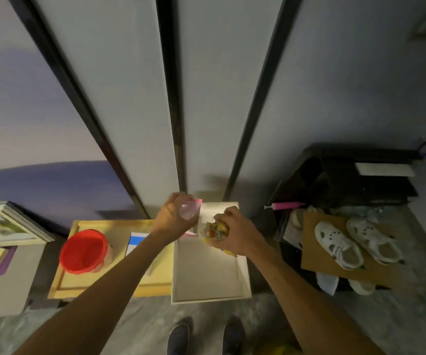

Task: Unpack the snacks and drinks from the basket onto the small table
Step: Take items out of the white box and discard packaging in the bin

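My left hand (173, 216) grips a pale pink packet (190, 210) and holds it above the far end of the small white table (209, 272). My right hand (235, 234) grips a yellow snack packet (213, 230) over the same far end of that table. Left of the white table, a red basket (85, 251) stands on a yellow wooden table (109, 283). A blue and white item (136, 240) lies beside the basket, partly hidden by my left forearm.
White panels with dark frames rise behind the tables. A black rack (347, 180), a pink pump (283, 206) and white sandals (357, 244) on cardboard stand to the right. Framed pictures (4, 224) are stacked at the left. My shoes (204, 336) show at the bottom.
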